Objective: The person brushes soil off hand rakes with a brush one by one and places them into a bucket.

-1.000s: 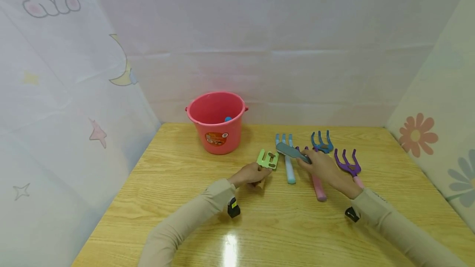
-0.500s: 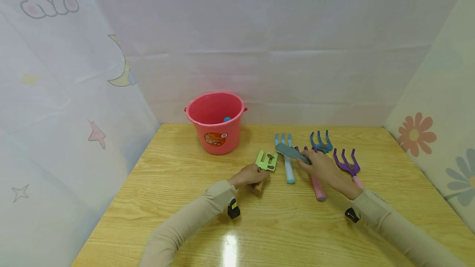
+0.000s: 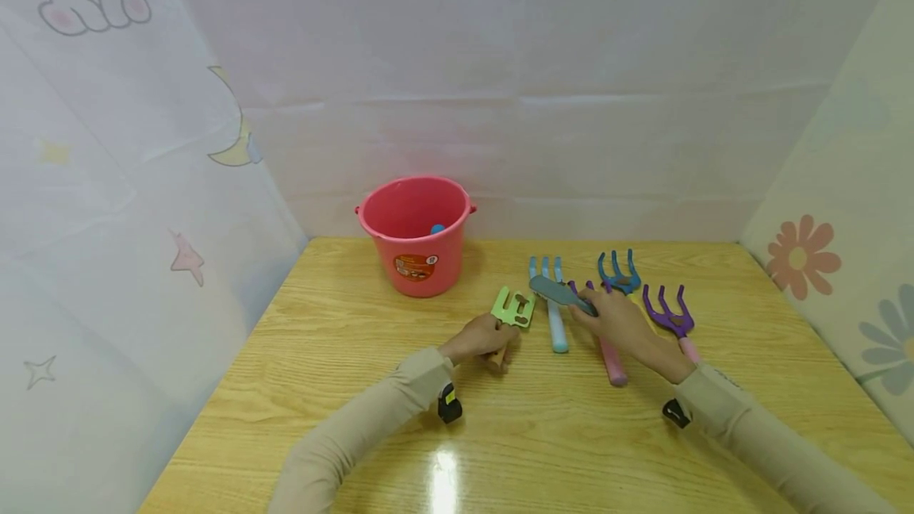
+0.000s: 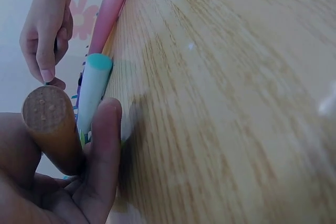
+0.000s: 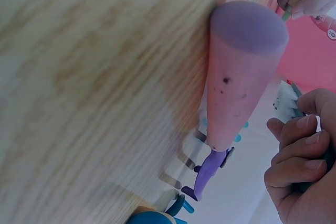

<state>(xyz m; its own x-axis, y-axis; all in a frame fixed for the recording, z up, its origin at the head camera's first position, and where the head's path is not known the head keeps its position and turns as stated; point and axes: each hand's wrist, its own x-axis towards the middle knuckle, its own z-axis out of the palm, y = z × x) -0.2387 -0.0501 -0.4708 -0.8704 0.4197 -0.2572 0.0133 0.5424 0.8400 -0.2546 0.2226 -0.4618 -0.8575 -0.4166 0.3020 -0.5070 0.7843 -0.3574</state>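
My left hand (image 3: 480, 337) is wrapped round the wooden handle of the green fork (image 3: 505, 316) mid-table (image 3: 343, 339), seemingly to leave its brown-spotted head exposed. My right hand (image 3: 616, 320) grips the brush (image 3: 553, 291), bristles down (pale ones, by the wrist view). Under or near it lie the light-blue fork (image 3: 557, 333) and pink-handled fork (image 3: 614, 363); the blue fork (image 3: 624, 284) and purple fork (image 3: 681, 325) sit further right, tines towards the far edge, presumably for easy grasping. The bucket (image 3: 448, 266) stands by that edge, apparently clear of my arms.

Bright glare marks the table (image 3: 571, 435); both wrist views look hazy.
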